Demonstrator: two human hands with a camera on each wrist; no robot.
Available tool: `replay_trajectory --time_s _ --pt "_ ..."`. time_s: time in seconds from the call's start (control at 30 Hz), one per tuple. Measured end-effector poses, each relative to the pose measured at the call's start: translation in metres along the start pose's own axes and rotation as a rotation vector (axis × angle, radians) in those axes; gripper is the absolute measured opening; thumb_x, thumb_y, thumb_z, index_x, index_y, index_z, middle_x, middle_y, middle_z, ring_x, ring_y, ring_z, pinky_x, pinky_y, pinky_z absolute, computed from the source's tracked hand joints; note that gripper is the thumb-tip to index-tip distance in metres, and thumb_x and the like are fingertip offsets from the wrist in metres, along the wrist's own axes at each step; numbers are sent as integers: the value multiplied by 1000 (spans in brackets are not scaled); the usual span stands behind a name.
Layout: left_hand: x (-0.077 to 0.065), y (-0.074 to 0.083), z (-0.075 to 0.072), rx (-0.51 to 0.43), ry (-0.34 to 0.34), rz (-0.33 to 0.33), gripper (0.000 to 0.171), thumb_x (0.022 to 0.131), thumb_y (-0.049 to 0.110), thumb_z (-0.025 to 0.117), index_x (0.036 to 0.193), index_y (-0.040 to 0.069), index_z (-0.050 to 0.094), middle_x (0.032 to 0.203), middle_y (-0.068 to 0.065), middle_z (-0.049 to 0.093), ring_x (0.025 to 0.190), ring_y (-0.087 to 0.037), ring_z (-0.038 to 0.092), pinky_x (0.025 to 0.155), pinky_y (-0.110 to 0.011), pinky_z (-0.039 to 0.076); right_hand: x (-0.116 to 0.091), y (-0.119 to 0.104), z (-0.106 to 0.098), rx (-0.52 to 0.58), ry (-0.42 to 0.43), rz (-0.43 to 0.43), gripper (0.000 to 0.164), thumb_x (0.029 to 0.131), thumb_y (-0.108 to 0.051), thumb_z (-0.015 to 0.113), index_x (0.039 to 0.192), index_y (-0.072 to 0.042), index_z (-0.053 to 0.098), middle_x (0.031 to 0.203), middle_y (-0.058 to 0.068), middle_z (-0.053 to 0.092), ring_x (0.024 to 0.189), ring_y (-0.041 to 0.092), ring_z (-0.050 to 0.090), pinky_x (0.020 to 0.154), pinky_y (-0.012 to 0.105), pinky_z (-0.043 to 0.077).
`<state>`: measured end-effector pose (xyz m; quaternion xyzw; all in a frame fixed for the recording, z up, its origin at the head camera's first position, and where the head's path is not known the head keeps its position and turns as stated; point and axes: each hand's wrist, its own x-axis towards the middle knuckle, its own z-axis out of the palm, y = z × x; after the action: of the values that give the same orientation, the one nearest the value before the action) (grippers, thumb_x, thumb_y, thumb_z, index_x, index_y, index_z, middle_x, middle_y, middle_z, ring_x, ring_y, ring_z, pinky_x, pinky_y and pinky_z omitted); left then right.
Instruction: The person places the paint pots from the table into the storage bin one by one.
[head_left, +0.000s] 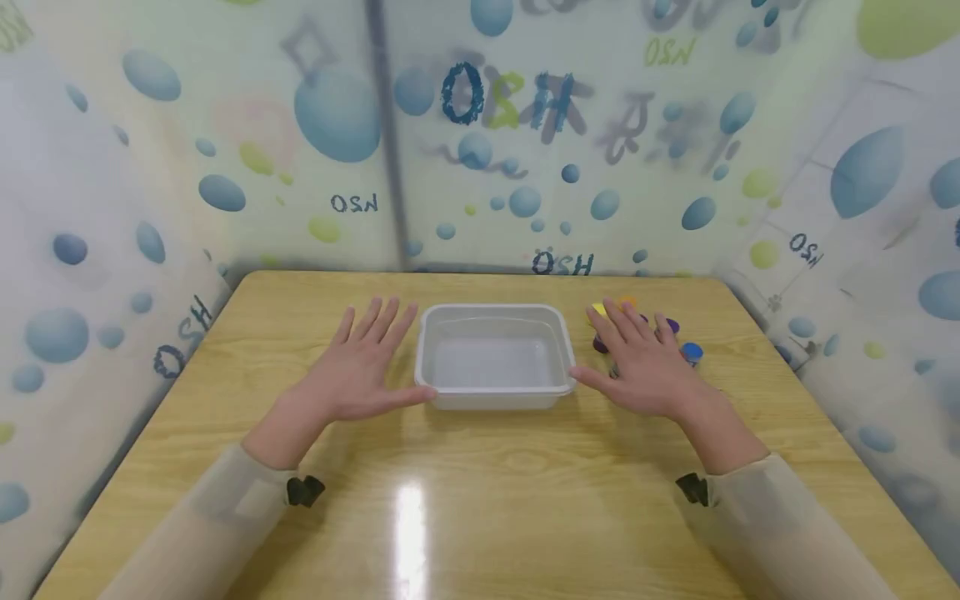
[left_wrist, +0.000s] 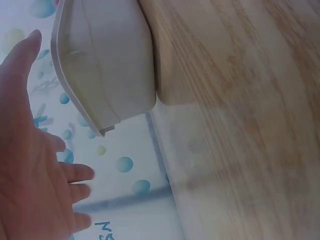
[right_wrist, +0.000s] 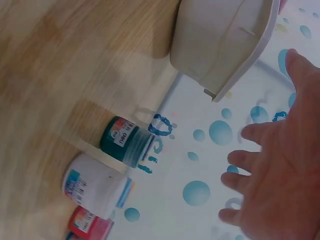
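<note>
A white rectangular plastic tub [head_left: 495, 400] stands on the wooden table, its inside showing only a bare bottom. To its left, my left hand [head_left: 356, 367] is held palm down with straight, spread fingers, the thumb overlapping the tub's front left corner in the head view. My right hand [head_left: 641, 358] mirrors it on the other side, thumb tip at the right rim. Neither hand grips anything. Beyond and beneath the right hand are several small paint jars, partly hidden by it. The right wrist view shows a green jar [right_wrist: 122, 140], a white jar [right_wrist: 95, 185] and a red jar [right_wrist: 90, 222].
A blue-capped jar [head_left: 692, 353] is at the right edge of the jar group. The wooden table [head_left: 510, 500] reaches back to a printed curtain [head_left: 487, 183] with blue and green bubbles, and similar sheets flank both sides.
</note>
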<state>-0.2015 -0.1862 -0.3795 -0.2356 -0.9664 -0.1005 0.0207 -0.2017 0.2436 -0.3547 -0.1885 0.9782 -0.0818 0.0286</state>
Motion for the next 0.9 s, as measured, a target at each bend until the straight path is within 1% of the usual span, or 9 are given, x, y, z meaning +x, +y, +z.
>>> replay_trajectory --time_s 0.07,0.17,0.27,0.33,0.4,0.57,0.7,0.8,0.9 --pt "1 -1 0 -19 5 13 126 93 85 62 178 13 5 179 -27 26 166 -49 26 133 -72 14 -1 0 -1 18 32 0 90 110 -71 44 178 -17 20 183 19 21 166 47 25 131 75 12" --pt "3 -5 1 -106 -8 21 125 93 81 67 178 15 4 165 -26 51 148 -50 54 124 -69 38 -2 1 -4 70 80 4 79 114 -65 41 175 -16 30 174 23 39 150 50 51 122 72 36" --pt "7 -11 4 -231 -54 26 122 95 75 71 179 20 1 156 -21 62 138 -46 64 115 -66 49 -4 4 -6 109 106 15 74 116 -62 39 172 -15 37 166 24 50 132 48 67 108 68 52" --pt "9 -15 6 -301 -95 27 121 96 73 72 179 24 -1 156 -18 63 139 -44 64 113 -65 50 -5 6 -6 123 110 18 73 116 -61 38 171 -13 39 162 24 54 127 45 71 103 66 55" --pt "12 -17 9 -337 -130 38 119 97 73 70 178 26 -4 160 -18 60 144 -44 60 118 -66 47 -6 10 -6 128 104 27 73 116 -61 37 170 -11 40 159 23 58 123 41 73 98 63 58" --pt "19 -18 16 -372 -188 34 115 100 75 62 178 28 -8 170 -17 49 154 -47 49 125 -66 38 -14 24 -3 151 93 66 73 117 -61 34 167 -8 43 153 22 64 122 42 73 94 63 58" --pt "22 -17 18 -365 -215 10 114 102 77 58 177 27 -12 175 -15 40 156 -52 43 129 -68 30 -23 42 -2 169 108 93 70 118 -59 33 164 -8 48 139 20 73 116 40 74 95 63 57" --pt "24 -15 18 -345 -219 -2 117 101 78 58 177 25 -12 176 -16 38 154 -56 43 128 -70 30 -31 57 -2 179 125 103 64 118 -55 36 154 -8 59 122 15 77 103 33 73 89 57 57" --pt "25 -13 19 -345 -212 -4 117 101 77 59 177 23 -11 174 -19 41 151 -56 48 125 -68 37 -37 70 -2 204 107 101 52 117 -48 49 142 -6 69 117 12 78 93 26 70 82 48 57"
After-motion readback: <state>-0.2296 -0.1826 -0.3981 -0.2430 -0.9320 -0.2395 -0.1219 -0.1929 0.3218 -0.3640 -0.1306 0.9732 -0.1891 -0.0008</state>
